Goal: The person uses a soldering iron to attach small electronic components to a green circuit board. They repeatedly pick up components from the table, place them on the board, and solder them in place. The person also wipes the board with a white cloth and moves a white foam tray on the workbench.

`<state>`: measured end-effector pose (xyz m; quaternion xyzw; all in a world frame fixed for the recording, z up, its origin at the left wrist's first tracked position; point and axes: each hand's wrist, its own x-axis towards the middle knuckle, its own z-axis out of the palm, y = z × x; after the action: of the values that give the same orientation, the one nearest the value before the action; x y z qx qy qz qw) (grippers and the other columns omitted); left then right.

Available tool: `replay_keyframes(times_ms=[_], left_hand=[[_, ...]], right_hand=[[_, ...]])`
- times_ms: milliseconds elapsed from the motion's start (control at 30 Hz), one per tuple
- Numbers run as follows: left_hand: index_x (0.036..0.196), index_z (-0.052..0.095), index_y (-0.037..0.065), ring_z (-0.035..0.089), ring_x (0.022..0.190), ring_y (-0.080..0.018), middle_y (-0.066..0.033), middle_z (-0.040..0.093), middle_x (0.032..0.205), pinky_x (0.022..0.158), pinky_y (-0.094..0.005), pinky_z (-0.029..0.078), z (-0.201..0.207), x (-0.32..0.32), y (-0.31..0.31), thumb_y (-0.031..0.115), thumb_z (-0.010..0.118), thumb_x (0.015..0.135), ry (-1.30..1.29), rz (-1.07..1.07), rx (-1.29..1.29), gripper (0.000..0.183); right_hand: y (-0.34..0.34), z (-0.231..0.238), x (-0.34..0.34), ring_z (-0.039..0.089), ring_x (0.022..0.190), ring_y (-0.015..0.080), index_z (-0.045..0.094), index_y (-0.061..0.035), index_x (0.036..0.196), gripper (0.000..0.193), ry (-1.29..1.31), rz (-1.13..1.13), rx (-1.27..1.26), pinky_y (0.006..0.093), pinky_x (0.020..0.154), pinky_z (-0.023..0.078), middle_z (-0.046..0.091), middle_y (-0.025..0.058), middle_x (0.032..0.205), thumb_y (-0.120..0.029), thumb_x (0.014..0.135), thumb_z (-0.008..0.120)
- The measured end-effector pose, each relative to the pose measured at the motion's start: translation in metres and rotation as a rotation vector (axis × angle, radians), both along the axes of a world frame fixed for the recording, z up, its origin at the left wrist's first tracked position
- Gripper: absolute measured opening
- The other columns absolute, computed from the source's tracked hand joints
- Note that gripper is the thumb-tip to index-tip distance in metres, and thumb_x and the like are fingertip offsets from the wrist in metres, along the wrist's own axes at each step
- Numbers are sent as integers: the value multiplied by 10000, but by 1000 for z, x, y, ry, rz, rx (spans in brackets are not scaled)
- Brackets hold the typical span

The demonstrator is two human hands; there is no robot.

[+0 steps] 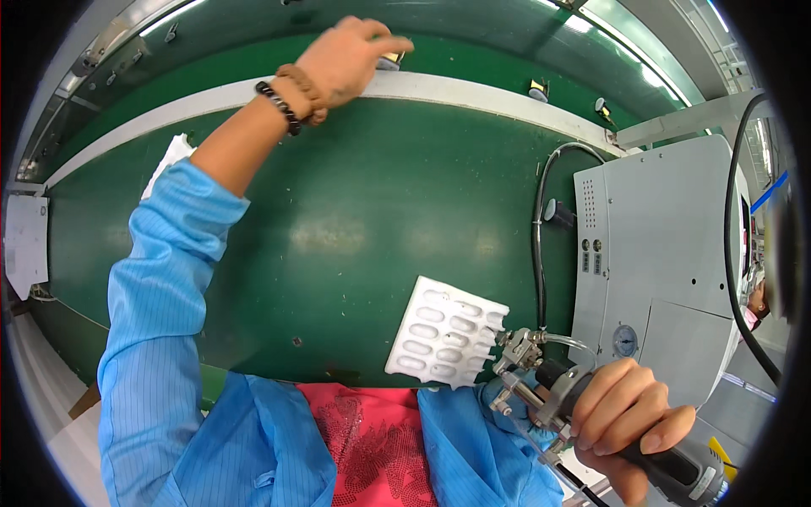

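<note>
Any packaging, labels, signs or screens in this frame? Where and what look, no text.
White blister tray: on the green belt near the lower middle, rectangular, rows of oval pockets.
White sheet: far left edge by the belt, flat, pale, rectangular.
Label: on the grey tool handle held by the right hand, small, pale.
Yellow sticker: lower right, partly hidden.
No screens visible.

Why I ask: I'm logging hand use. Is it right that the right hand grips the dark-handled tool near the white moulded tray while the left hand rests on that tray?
Not quite. The head view shows the left hand reaching far out to a small part at the white strip, away from the white moulded tray. The right hand does grip the dark-handled tool.
</note>
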<state>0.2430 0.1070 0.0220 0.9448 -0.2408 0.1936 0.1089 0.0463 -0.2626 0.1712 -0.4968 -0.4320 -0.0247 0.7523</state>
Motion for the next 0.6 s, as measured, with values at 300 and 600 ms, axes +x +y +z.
replay_keyframes(times_ms=[300,600], left_hand=[[1133,623,96,617,1001,-346,-136,609,1131,913,-395,512,-8,21,3,-12,581,867,337,84,-12,290],[1103,621,6,655,946,-271,-147,653,1036,856,-360,528,50,-163,-118,23,683,867,477,-259,-658,245]], right_hand=[[0,-13,0,557,462,83,471,-77,991,448,-4,-166,93,204,412,494,551,-5,618,-378,852,773],[-16,-9,-6,568,482,94,505,-78,1047,512,-24,-169,22,203,459,505,578,11,623,-447,825,783]])
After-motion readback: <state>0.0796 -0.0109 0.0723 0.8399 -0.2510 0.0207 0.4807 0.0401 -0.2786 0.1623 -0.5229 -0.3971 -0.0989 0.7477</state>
